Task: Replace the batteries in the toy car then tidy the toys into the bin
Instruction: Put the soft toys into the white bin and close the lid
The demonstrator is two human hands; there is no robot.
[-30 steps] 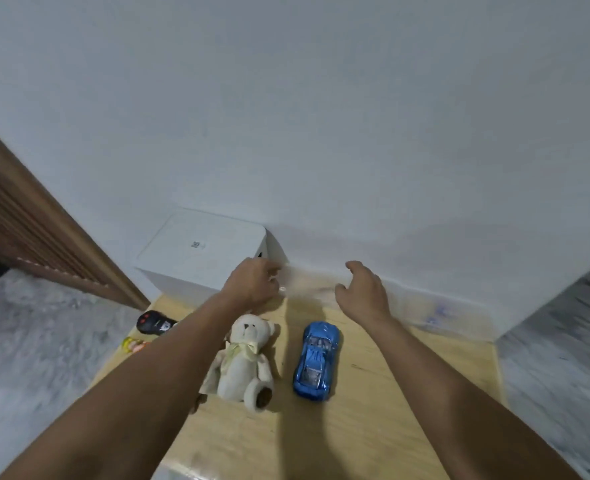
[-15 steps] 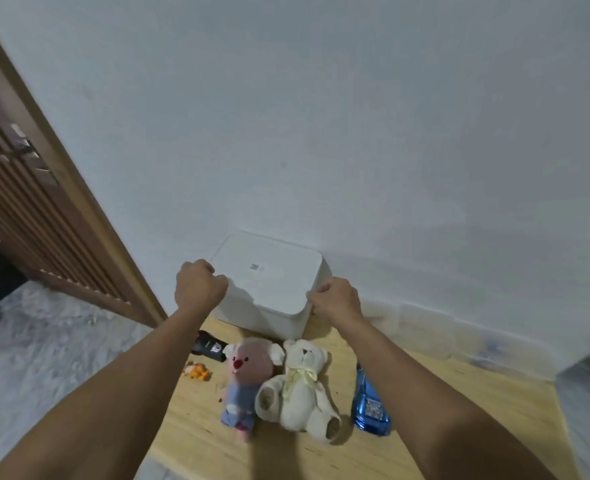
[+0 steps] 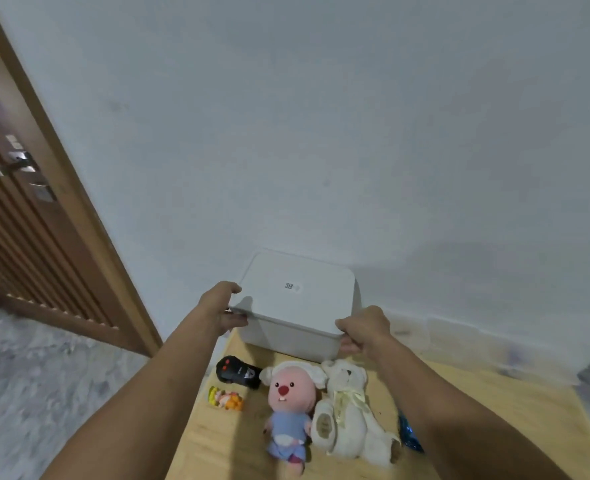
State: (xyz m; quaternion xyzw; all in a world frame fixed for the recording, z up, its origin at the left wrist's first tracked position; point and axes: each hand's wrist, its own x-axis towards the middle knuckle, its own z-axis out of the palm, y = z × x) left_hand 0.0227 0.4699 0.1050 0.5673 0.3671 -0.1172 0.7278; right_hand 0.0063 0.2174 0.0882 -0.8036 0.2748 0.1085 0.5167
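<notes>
A white lidded bin (image 3: 297, 306) stands at the back of the wooden table (image 3: 511, 410), against the wall. My left hand (image 3: 222, 308) grips the lid's left edge. At the lid's near right corner my right hand (image 3: 364, 329) holds on, fingers curled round the rim. In front of the bin lie a pink plush in blue clothes (image 3: 290, 407) and a white teddy bear (image 3: 347, 407). The blue toy car (image 3: 409, 434) is mostly hidden behind my right forearm. A black remote control (image 3: 236, 371) lies at the left.
A small yellow and orange toy (image 3: 226, 398) lies near the table's left edge. A brown slatted door (image 3: 20, 230) with a metal handle stands at the left. The floor (image 3: 44, 393) is grey marble. A white wall rises behind the bin.
My view has shifted left and closer to the bin. Both hands moved from the clear item by the wall onto the bin lid's two sides and now grip its edges.
</notes>
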